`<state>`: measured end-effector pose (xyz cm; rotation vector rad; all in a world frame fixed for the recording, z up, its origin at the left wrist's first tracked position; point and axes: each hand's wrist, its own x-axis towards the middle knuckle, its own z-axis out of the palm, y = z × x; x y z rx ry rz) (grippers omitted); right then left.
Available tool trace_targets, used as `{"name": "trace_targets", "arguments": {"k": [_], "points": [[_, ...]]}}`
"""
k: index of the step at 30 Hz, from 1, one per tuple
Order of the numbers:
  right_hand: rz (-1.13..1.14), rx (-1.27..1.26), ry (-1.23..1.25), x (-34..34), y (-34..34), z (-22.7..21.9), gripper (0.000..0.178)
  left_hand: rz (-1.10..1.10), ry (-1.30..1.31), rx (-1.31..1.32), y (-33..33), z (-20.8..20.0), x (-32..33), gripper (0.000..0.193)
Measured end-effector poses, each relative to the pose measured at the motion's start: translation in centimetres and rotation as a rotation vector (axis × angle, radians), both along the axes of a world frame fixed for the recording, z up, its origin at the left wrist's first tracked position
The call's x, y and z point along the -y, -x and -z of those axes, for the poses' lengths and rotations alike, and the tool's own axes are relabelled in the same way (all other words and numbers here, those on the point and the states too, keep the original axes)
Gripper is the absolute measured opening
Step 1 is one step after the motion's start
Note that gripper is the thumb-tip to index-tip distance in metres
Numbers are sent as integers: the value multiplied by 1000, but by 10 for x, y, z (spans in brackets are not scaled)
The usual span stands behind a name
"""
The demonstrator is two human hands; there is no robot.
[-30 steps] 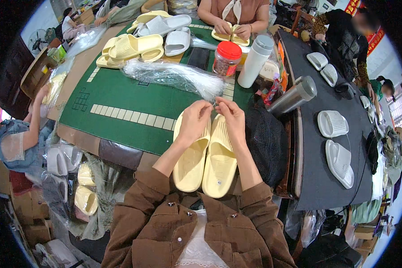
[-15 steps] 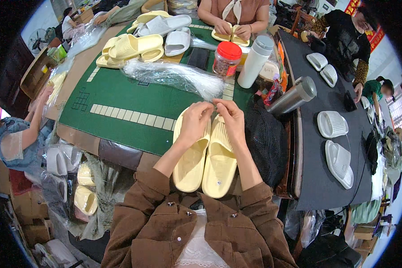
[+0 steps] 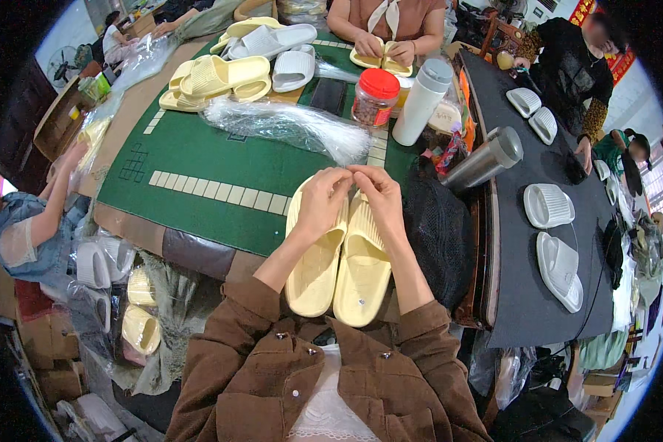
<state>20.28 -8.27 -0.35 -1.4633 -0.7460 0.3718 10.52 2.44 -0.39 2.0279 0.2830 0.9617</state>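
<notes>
Head | left hand (image 3: 325, 200): fingertips pinched together | right hand (image 3: 381, 199): likewise, on what, cannot tell | above yellow slippers (image 3: 364, 276)

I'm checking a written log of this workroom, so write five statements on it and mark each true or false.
1. The left hand and right hand are close together over the front ends of two pale yellow slide sandals. True.
2. The red-lidded jar stands left of the piled yellow and grey slides. False: it stands to their right.
3. A white bundle in clear plastic lies on the green mat. True.
4. The slides on the dark grey table are yellow. False: they are white.
5. The silver tumbler is to the right of the white bottle. True.
</notes>
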Motion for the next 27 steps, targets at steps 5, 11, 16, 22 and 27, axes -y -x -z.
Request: {"name": "trace_targets", "arguments": {"k": [5, 11, 16, 22, 27], "points": [[-20, -41, 25, 0, 0, 0, 21, -15, -17, -7, 0, 1, -1, 10], [41, -139, -69, 3, 4, -6, 18, -18, 37, -1, 1, -1, 2, 10], [6, -236, -121, 2, 6, -9, 15, -31, 6, -8, 2, -1, 1, 9], [-76, -202, -83, 3, 1, -4, 18, -26, -18, 6, 1, -2, 0, 9], [36, -207, -128, 3, 3, -6, 21, -45, -25, -29, 2, -2, 1, 9]]}}
